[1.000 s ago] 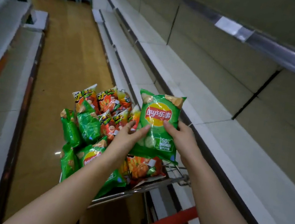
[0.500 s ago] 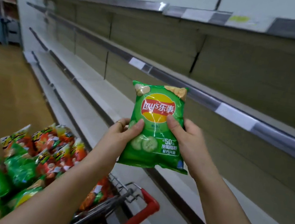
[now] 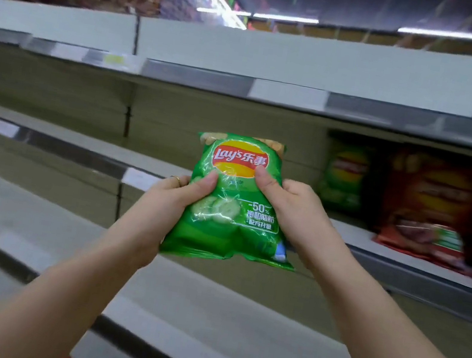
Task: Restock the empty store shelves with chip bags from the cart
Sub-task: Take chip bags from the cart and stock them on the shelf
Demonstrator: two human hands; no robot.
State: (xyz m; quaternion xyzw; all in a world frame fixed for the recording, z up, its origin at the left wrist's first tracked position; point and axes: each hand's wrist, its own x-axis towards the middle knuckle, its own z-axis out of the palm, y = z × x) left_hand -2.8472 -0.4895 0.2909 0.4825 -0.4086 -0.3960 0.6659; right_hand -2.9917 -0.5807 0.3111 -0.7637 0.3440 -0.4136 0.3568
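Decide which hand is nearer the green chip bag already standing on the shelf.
Right. The right hand grips the right edge of the held bag, just left of the shelved green bag; the left hand grips the opposite edge, farther left.

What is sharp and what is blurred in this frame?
Head view: the green chip bag, left hand and right hand gripping it are sharp, print legible; the shelved bags at right and the shelf edge are blurred; wide-angle distortion bows the shelves.
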